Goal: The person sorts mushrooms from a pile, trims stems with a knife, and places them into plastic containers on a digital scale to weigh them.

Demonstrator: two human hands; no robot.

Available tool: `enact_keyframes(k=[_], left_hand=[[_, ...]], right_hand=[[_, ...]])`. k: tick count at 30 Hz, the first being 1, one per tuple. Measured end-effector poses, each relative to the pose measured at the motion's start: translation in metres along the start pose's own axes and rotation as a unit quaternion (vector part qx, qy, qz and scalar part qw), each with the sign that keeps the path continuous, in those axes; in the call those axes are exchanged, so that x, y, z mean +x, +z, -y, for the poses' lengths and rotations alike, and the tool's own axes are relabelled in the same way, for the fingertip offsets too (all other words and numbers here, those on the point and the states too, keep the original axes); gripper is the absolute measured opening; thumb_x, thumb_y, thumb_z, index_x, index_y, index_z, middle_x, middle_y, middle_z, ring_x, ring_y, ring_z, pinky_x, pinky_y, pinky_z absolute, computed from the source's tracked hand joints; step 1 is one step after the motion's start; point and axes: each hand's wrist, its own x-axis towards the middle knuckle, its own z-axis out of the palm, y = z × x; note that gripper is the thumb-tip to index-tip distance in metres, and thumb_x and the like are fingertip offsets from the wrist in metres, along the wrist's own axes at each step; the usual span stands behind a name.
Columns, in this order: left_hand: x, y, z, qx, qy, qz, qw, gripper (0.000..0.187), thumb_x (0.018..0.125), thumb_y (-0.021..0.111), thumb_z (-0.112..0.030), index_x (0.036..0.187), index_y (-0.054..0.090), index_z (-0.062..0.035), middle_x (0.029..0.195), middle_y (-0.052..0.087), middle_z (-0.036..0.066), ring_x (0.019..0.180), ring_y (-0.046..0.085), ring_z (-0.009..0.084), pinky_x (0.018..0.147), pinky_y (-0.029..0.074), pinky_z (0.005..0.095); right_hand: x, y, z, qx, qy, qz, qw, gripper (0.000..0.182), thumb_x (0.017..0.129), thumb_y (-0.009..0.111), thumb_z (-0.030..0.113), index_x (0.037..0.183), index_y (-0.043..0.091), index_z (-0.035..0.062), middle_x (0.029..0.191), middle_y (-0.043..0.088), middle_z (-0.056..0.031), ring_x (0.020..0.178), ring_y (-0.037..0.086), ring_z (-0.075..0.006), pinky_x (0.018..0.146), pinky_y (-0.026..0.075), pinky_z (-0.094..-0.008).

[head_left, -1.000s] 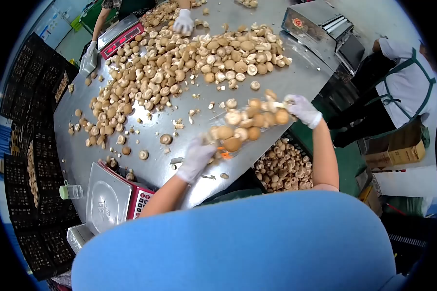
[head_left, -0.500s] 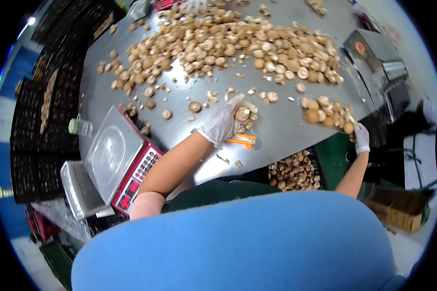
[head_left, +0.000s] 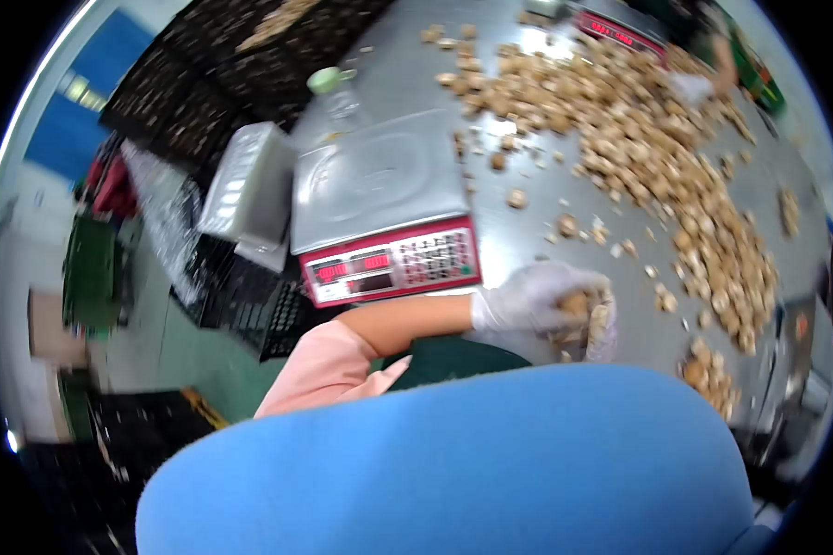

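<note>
My left hand [head_left: 528, 298], in a white glove, reaches right past the scale with its fingers curled round mushrooms [head_left: 572, 310]. On the far side of these mushrooms is a pale, speckled, blurred shape [head_left: 603, 324], apparently my gloved right hand; its fingers do not show clearly. The blue cap brim hides what lies below. Loose mushrooms and cut stem bits [head_left: 600, 231] are scattered on the steel table just beyond my left hand. A smaller group of mushrooms [head_left: 706, 375] lies to the right.
A red and silver scale [head_left: 379, 199] stands left of my hands, with a stack of clear trays [head_left: 250, 185] and a green-capped bottle [head_left: 333, 92] near it. A large mushroom heap [head_left: 639, 148] spreads across the table. Another person's gloved hand [head_left: 692, 90] is at its far side. Black crates [head_left: 222, 74] stand left.
The view has swung left, bringing the scale to the middle. The right hand has left the small mushroom group at the right. The orange-handled knife is no longer visible.
</note>
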Motion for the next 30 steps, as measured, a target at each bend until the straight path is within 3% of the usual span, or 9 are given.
enact_keyframes(k=[5, 7, 8, 10, 11, 12, 16, 22, 30], left_hand=[[-0.073, -0.063, 0.024, 0.29, 0.131, -0.196, 0.928, 0.064, 0.084, 0.072, -0.034, 0.139, 0.052, -0.0094, 0.136, 0.051, 0.022, 0.126, 0.05, 0.0388, 0.105, 0.041, 0.053], [-0.131, -0.137, 0.06, 0.471, 0.02, -0.306, 0.827, 0.034, 0.091, 0.068, -0.022, 0.119, 0.062, -0.0052, 0.121, 0.056, 0.017, 0.115, 0.055, 0.0338, 0.098, 0.046, 0.0416], [-0.144, -0.187, -0.003, 0.495, -0.291, -0.128, 0.809, 0.028, 0.079, 0.07, -0.014, 0.102, 0.061, -0.0029, 0.105, 0.061, 0.017, 0.095, 0.058, 0.0315, 0.084, 0.049, 0.0433], [-0.236, -0.254, 0.068, 0.505, -0.126, -0.423, 0.742, 0.022, 0.086, 0.067, -0.016, 0.106, 0.063, -0.0071, 0.104, 0.063, 0.017, 0.094, 0.06, 0.0368, 0.081, 0.05, 0.0442], [-0.254, -0.271, 0.054, 0.548, -0.28, -0.396, 0.681, 0.026, 0.09, 0.066, -0.022, 0.108, 0.061, -0.004, 0.106, 0.063, 0.02, 0.098, 0.059, 0.0402, 0.082, 0.049, 0.047], [-0.299, -0.295, 0.098, 0.621, -0.218, -0.448, 0.605, 0.029, 0.091, 0.066, -0.026, 0.108, 0.062, -0.0023, 0.106, 0.063, 0.022, 0.099, 0.06, 0.0409, 0.083, 0.048, 0.0486], [-0.34, -0.305, 0.105, 0.439, -0.325, -0.44, 0.712, 0.024, 0.092, 0.067, -0.022, 0.104, 0.067, -0.0014, 0.094, 0.066, 0.02, 0.089, 0.063, 0.0373, 0.079, 0.049, 0.0433], [-0.348, -0.335, 0.101, 0.18, -0.378, -0.464, 0.781, 0.022, 0.092, 0.071, -0.017, 0.099, 0.074, 0.0036, 0.07, 0.061, -0.004, 0.062, 0.048, 0.0043, 0.057, 0.041, 0.024], [-0.333, -0.331, 0.082, 0.294, -0.368, -0.413, 0.779, 0.021, 0.091, 0.068, -0.013, 0.094, 0.07, 0.0072, 0.071, 0.066, 0.011, 0.062, 0.056, 0.0146, 0.06, 0.046, 0.0321]], right_hand=[[0.03, 0.061, 0.0, 0.227, 0.121, 0.014, 0.966, 0.037, 0.104, 0.048, 0.031, 0.126, 0.056, 0.0032, 0.091, 0.066, -0.0074, 0.07, 0.059, -0.0106, 0.059, 0.048, -0.0225], [0.04, 0.04, 0.003, 0.104, 0.109, 0.116, 0.982, 0.03, 0.103, 0.051, 0.026, 0.118, 0.061, 0.0018, 0.088, 0.068, -0.0085, 0.066, 0.06, -0.0125, 0.058, 0.047, -0.0232], [0.042, 0.043, 0.008, 0.068, 0.107, 0.079, 0.989, 0.025, 0.102, 0.052, 0.019, 0.109, 0.066, -0.0007, 0.085, 0.069, -0.0094, 0.065, 0.06, -0.0126, 0.057, 0.047, -0.0235], [0.046, 0.043, 0.014, 0.017, 0.096, 0.056, 0.994, 0.023, 0.101, 0.052, 0.015, 0.106, 0.067, -0.0012, 0.083, 0.069, -0.0094, 0.065, 0.06, -0.0124, 0.057, 0.047, -0.0233], [0.048, 0.042, 0.014, -0.022, 0.084, 0.06, 0.994, 0.021, 0.1, 0.052, 0.012, 0.103, 0.068, -0.0018, 0.082, 0.069, -0.0094, 0.065, 0.061, -0.0123, 0.057, 0.047, -0.0231], [0.05, 0.041, 0.007, -0.025, 0.071, 0.051, 0.996, 0.021, 0.098, 0.053, 0.011, 0.103, 0.068, -0.0015, 0.082, 0.069, -0.0086, 0.066, 0.061, -0.0119, 0.056, 0.047, -0.0227], [0.055, 0.052, 0.007, -0.001, 0.111, 0.037, 0.993, 0.021, 0.096, 0.056, 0.015, 0.103, 0.069, 0.0004, 0.083, 0.069, -0.0062, 0.065, 0.06, -0.0102, 0.053, 0.046, -0.0227], [0.064, 0.066, 0.016, -0.074, 0.113, 0.073, 0.988, 0.021, 0.096, 0.058, 0.017, 0.104, 0.068, 0.0007, 0.084, 0.068, -0.0048, 0.066, 0.058, -0.0079, 0.054, 0.046, -0.0221], [0.073, 0.066, 0.009, -0.078, 0.141, 0.066, 0.985, 0.02, 0.096, 0.059, 0.017, 0.103, 0.068, 0.0014, 0.085, 0.069, -0.0037, 0.066, 0.057, -0.0073, 0.057, 0.046, -0.0217]])
